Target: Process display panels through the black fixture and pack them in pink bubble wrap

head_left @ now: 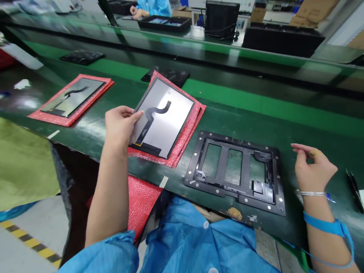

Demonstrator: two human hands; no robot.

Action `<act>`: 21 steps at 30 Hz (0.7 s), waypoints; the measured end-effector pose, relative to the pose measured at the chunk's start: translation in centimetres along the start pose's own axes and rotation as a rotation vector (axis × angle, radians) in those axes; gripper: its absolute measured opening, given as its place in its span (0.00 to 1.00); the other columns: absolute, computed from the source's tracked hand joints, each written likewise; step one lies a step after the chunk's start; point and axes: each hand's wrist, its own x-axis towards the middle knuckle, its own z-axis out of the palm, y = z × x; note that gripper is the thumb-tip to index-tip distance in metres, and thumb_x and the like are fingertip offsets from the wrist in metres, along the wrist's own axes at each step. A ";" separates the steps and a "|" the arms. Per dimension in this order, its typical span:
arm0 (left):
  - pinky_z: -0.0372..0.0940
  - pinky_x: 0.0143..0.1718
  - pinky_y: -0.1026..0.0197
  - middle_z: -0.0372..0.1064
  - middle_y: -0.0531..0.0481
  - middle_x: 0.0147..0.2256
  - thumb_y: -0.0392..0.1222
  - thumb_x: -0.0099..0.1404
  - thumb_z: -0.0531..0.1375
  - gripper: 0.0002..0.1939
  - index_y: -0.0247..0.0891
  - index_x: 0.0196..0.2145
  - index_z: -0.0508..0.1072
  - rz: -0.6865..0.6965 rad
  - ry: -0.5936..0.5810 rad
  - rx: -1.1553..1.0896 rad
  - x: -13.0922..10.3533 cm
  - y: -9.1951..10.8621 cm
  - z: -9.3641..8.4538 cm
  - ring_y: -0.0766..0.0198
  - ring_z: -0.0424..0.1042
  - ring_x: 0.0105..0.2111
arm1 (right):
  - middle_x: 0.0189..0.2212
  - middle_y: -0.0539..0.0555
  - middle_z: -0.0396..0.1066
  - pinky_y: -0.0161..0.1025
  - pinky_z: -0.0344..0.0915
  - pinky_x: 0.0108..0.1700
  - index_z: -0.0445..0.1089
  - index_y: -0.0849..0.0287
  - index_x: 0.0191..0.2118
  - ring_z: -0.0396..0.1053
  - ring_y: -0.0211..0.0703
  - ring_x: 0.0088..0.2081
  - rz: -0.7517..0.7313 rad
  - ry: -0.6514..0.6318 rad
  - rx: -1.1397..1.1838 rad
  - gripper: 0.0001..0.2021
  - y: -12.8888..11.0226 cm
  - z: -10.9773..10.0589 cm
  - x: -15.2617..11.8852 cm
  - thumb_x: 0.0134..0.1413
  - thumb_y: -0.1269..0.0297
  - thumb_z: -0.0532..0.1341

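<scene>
My left hand grips the left edge of a silvery display panel, its thumb on top. A dark ribbon cable curves across the panel's back. Red bubble wrap lies beneath the panel. To the right, a black frame with three rectangular openings rests on the green bench. Beyond the frame's right side, my right hand hovers with thumb and fingertips pressed together; anything between them is too small to make out. A blue strap and a thin bracelet circle that wrist.
Another panel on red wrap lies at the left of the bench. Black tweezers are at the far right. Dark flat pieces lie behind. A co-worker's hands are across the bench, near a black tray.
</scene>
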 end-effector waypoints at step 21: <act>0.73 0.33 0.63 0.79 0.44 0.44 0.40 0.54 0.73 0.27 0.36 0.51 0.75 -0.220 -0.709 -0.808 -15.9 7.8 2.4 0.56 0.79 0.40 | 0.52 0.60 0.78 0.41 0.70 0.55 0.74 0.63 0.53 0.74 0.45 0.56 -1.099 -0.191 0.249 0.15 -15.3 -1.7 -4.6 0.65 0.77 0.57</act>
